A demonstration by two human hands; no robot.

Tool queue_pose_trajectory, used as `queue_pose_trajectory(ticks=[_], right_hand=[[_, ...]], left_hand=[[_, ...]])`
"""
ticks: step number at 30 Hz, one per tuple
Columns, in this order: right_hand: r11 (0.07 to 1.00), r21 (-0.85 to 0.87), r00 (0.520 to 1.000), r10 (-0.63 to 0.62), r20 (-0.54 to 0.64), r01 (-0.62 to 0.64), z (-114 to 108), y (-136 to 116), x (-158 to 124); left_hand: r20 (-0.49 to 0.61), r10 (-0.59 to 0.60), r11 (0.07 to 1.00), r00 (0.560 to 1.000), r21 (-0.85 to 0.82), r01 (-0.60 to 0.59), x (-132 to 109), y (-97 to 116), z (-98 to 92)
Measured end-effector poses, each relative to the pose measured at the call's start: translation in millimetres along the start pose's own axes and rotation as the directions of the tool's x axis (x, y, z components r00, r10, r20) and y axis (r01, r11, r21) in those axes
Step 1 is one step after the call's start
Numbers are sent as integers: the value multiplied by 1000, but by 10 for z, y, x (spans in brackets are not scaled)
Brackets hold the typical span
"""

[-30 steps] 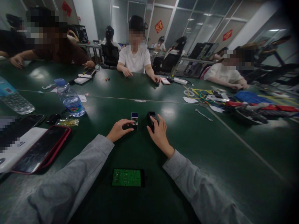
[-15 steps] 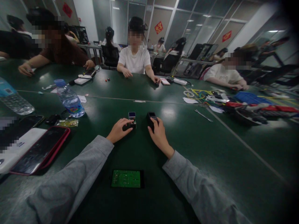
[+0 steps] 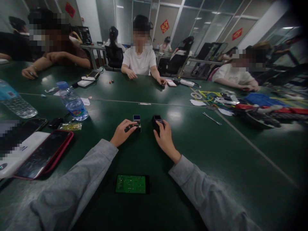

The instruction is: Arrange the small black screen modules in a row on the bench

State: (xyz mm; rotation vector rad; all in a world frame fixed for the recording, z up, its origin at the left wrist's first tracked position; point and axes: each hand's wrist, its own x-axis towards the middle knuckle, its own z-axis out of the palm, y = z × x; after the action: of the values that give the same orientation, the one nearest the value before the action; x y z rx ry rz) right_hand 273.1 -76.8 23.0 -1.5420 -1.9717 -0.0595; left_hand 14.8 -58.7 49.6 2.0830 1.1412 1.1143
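Between thumb and fingers of my left hand (image 3: 122, 132) is a small electronic module (image 3: 137, 123) with a little square screen at its far end; my fingers hide its near left part. A short way right, my right hand (image 3: 166, 134) is closed around a black plastic housing (image 3: 156, 120), open-looking at its far end and standing on the table. The two pieces are apart. Nearer to me, between my forearms, a green circuit board (image 3: 131, 184) lies flat in a dark frame.
Phones (image 3: 44, 154) and water bottles (image 3: 73, 102) are on the left of the green table (image 3: 216, 173). A wrench (image 3: 211, 118) lies to the right, before a heap of cables (image 3: 223, 98). Co-workers (image 3: 139, 59) sit across from me.
My view shifts slightly. Both my hands keep their holds on the module and the housing. The co-worker at far left has brought one hand across to the other forearm.
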Motion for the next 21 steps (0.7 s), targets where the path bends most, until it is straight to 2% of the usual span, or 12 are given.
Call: queue_pose_trajectory(ticks=[3,5,10,21], right_hand=[[1000,-4,1000,-6,-13,6,9,10,-3],[1000,25,1000,-2,-11,2,16,17,-8],[992,120,999,34,31,-38,6,17,-20],[994,100,999,40,30,-43,-79,-75,-12]], left_hand=[[-163,-121,991,979,-67,112,8,-72,20],[-220,-192,978,956,-125,168,9,-132,33],[-145,-252,956,957,-193,222,-3,-186,37],[-107,-249,954,963,-200,225,-4,-175,33]])
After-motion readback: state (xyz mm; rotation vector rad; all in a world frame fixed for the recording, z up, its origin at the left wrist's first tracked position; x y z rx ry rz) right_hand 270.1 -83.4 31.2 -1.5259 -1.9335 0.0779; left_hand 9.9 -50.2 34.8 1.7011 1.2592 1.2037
